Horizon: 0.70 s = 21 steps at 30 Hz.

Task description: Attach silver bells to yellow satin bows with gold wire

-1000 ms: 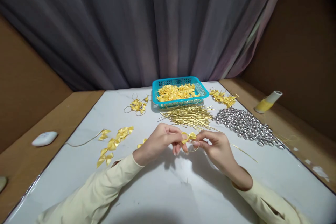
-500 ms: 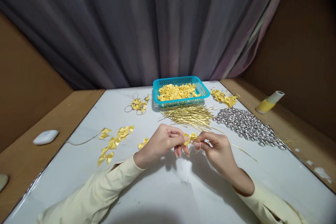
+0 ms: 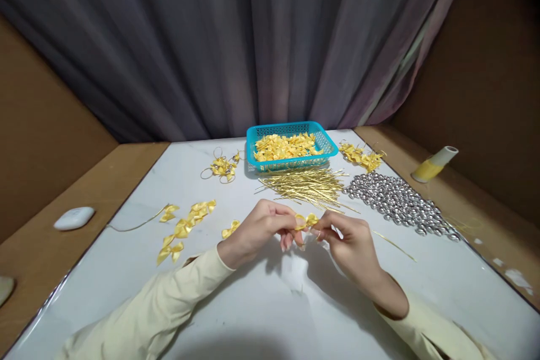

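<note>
Over the middle of the table, my left hand point(image 3: 270, 226) pinches a small yellow ribbon bow point(image 3: 311, 219) by its left side. My right hand point(image 3: 348, 236) is closed at the bow's right side, its thumb and finger pressed together on what looks like a thin cord. Most of that cord is hidden by the fingers. Beyond both hands lies a heap of cut gold cords point(image 3: 306, 187). Beside my left wrist, another yellow bow point(image 3: 230, 229) rests on the table, with several more yellow bows point(image 3: 183, 229) farther left.
A blue basket point(image 3: 291, 165) of yellow bows stands at the back. Silver rings point(image 3: 392, 199) are heaped at the right, near a cluster of bows point(image 3: 361, 156) and a thread cone point(image 3: 434, 164). Bows with cord loops point(image 3: 223, 167) lie back left; a white case point(image 3: 74, 218) sits left.
The cord loop that hung below the bow now shows much smaller near my right fingertips. Both hands stay in almost the same place, still at the bow.
</note>
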{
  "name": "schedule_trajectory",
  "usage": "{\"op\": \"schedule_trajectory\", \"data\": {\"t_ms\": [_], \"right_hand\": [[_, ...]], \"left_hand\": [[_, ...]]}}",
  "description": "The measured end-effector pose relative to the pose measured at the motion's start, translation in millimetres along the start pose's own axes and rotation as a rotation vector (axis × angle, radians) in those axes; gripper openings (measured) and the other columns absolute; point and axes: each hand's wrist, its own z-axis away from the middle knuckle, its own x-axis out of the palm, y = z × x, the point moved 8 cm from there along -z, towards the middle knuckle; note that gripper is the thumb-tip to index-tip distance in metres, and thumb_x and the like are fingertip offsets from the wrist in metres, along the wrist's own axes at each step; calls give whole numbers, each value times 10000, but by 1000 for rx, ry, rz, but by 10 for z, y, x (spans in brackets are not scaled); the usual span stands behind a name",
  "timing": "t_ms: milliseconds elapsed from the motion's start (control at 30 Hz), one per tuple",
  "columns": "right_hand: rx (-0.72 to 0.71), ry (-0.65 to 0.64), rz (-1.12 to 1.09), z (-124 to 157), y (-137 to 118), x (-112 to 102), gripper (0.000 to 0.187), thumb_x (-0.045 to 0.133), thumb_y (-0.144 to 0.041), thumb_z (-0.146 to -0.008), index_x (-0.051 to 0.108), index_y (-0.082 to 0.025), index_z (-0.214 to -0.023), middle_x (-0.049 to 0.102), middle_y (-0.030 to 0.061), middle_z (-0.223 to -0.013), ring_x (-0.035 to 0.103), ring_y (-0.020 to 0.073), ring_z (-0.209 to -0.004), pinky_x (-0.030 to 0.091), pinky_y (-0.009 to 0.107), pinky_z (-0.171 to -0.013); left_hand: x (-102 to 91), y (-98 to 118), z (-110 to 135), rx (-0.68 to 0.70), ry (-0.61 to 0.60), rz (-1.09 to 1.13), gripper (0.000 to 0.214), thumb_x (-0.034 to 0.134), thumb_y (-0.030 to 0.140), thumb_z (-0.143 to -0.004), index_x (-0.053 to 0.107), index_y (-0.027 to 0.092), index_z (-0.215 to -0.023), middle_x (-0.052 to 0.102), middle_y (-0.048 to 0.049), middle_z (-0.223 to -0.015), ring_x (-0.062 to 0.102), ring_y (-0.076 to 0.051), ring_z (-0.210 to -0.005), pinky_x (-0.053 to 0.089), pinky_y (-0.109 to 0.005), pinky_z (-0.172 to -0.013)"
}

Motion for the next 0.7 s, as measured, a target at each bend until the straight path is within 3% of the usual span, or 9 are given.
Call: {"op": "schedule_trajectory", "data": {"t_ms": [233,433,700], "right_hand": [[42,-21,35,0,27,32,151,497,-89,-678,562,-152,-558,560,-6,-486,482,103,-449,362,207,-470],[-62,0,52,-23,-75,5,174,469,-64,-669,539,-158,-539,533,-12,-486,465,98,-452,348,203,-464],[68,-94,-41,-107,-3,0,148,569,-137,-697,601,-171,-556,614,0,-519,536,119,-493,410,219,-508]], "left_hand": [[-5,-14,-6,6,-1,-8,191,560,173,-717,640,107,-557,637,-20,-533,482,-55,-398,369,-163,-413],[26,-17,-4,8,-25,-7,197,542,155,-721,618,115,-543,644,-17,-525,465,-53,-383,369,-166,-422],[-7,67,24,50,39,-72,185,555,184,-730,641,107,-585,646,-19,-539,482,-59,-399,383,-168,-426]]}}
